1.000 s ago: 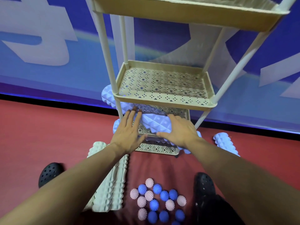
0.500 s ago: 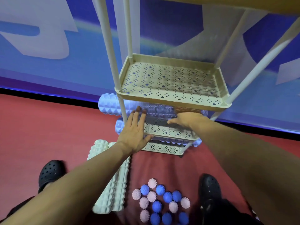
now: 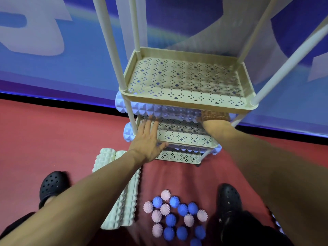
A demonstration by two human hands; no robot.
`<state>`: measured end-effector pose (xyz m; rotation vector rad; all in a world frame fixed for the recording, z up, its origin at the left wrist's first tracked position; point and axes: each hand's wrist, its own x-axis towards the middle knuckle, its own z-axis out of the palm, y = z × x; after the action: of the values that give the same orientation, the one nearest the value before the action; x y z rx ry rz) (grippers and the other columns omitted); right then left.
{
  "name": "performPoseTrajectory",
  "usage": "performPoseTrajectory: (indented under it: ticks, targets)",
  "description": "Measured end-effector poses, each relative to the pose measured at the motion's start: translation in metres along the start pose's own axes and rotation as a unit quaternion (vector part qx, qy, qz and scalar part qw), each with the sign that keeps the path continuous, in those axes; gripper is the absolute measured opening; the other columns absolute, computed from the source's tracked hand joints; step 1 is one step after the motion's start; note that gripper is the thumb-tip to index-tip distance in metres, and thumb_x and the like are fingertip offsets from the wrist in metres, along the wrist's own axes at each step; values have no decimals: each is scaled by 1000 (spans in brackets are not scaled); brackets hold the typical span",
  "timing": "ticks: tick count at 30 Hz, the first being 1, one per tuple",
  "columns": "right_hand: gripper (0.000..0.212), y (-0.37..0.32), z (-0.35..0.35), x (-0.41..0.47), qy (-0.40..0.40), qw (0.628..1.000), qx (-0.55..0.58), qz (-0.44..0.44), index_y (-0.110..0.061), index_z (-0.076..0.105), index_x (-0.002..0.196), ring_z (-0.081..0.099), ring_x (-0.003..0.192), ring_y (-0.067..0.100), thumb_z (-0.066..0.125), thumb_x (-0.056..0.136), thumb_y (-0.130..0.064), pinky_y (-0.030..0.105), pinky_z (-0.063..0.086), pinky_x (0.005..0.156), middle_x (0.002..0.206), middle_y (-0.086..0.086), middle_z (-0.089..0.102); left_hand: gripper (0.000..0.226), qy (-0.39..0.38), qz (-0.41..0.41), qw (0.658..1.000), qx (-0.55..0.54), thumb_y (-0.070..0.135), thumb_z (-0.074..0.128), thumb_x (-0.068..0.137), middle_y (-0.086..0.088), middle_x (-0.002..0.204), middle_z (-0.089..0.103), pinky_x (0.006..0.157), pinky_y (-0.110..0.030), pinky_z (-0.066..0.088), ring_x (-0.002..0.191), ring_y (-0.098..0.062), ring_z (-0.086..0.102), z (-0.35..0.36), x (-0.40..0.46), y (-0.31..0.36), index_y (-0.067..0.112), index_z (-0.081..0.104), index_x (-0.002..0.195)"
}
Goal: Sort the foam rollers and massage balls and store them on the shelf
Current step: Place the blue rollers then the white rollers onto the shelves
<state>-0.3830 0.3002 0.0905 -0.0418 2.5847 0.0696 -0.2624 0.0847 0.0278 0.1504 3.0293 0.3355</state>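
A cream perforated shelf unit (image 3: 184, 102) stands on the red floor. A blue foam roller (image 3: 138, 108) lies across its second-lowest tier, far back. Another blue roller (image 3: 128, 133) lies on the tier below, its ends sticking out both sides. My left hand (image 3: 148, 139) reaches in with straight fingers, tips touching the upper blue roller. My right hand (image 3: 214, 116) is under the middle tray; only its back shows through the perforated rim, fingers hidden. White foam rollers (image 3: 119, 192) lie on the floor at left. Several pink and blue spiky massage balls (image 3: 174, 217) sit by my feet.
The middle tray (image 3: 246, 77) holds nothing. Cream posts (image 3: 113, 50) rise at the corners. A blue and white wall banner (image 3: 53, 59) stands right behind the shelf. My black clogs (image 3: 53, 183) flank the balls and rollers.
The upper blue roller has gone from the tier's front to its back. My right hand has followed it under the middle tray. The view has tilted down and closer.
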Motion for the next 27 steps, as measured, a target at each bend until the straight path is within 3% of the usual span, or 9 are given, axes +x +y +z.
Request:
performPoseTrajectory:
  ticks: [2, 5, 7, 10, 12, 14, 18, 24, 27]
  targets:
    - [30, 7, 5, -17, 63, 997, -22, -35, -10, 64, 112, 57, 117, 26, 40, 108, -27, 43, 40, 107, 110, 7, 62, 92, -1, 5, 1000, 16, 71, 27, 94, -17, 163, 12, 124, -40, -6, 153, -31, 4, 0, -3, 2, 9, 9, 158]
    - [40, 11, 15, -49, 140, 985, -51, -89, -13, 61, 90, 63, 84, 27, 40, 106, -44, 38, 46, 76, 78, -1, 59, 90, 12, 16, 999, 25, 72, 22, 94, -13, 166, 11, 124, -40, -1, 154, -30, 6, -5, -11, 8, 12, 8, 160]
    - [41, 17, 26, -61, 181, 974, -68, -115, -15, 59, 105, 63, 86, 29, 37, 105, -50, 37, 41, 69, 87, 1, 63, 92, 30, 30, 999, 29, 74, 13, 91, -10, 167, 10, 124, -41, 3, 154, -29, 7, -9, -19, 13, 14, 8, 161]
    - [53, 43, 46, -76, 270, 927, -108, -237, -15, 48, 142, 60, 109, 30, 48, 100, -47, 41, 44, 86, 124, 5, 61, 94, 13, 46, 999, 22, 75, 7, 87, -4, 169, -2, 126, -43, 7, 155, -25, 1, -4, -32, 23, 18, 3, 161]
    - [59, 70, 66, -83, 297, 908, -91, -280, -11, 50, 145, 56, 124, 30, 60, 95, -41, 43, 45, 103, 141, 8, 56, 93, 2, 54, 998, 25, 75, 6, 87, -3, 168, -8, 126, -44, 8, 155, -24, -2, 1, -37, 33, 18, 1, 161]
    - [56, 96, 79, -92, 312, 901, -70, -294, -10, 56, 141, 53, 131, 29, 64, 93, -38, 43, 44, 108, 146, 9, 53, 92, -5, 63, 998, 23, 75, 7, 88, -3, 168, -10, 125, -45, 8, 155, -22, -6, 4, -40, 46, 18, -1, 160]
    - [55, 147, 98, -107, 287, 919, -61, -262, -10, 58, 135, 58, 123, 34, 52, 92, -44, 49, 48, 100, 141, 11, 56, 92, -24, 89, 995, 23, 75, 4, 88, -2, 168, -13, 126, -44, 2, 155, -22, -8, 10, -42, 90, 19, -3, 161]
    - [71, 223, 145, -113, 206, 965, -47, -154, -15, 51, 145, 52, 133, 33, 41, 92, -60, 47, 39, 111, 149, 12, 51, 89, -54, 117, 991, 26, 75, 12, 91, -2, 169, -6, 126, -43, -1, 156, -22, -3, 54, -38, 163, 22, -1, 161]
    - [80, 262, 176, -111, 136, 987, -36, -77, -22, 35, 154, 36, 146, 27, 28, 91, -70, 44, 27, 118, 161, 8, 34, 89, -89, 140, 986, 33, 75, 7, 90, -2, 169, -6, 126, -44, 0, 155, -21, -4, 85, -34, 198, 22, -2, 161]
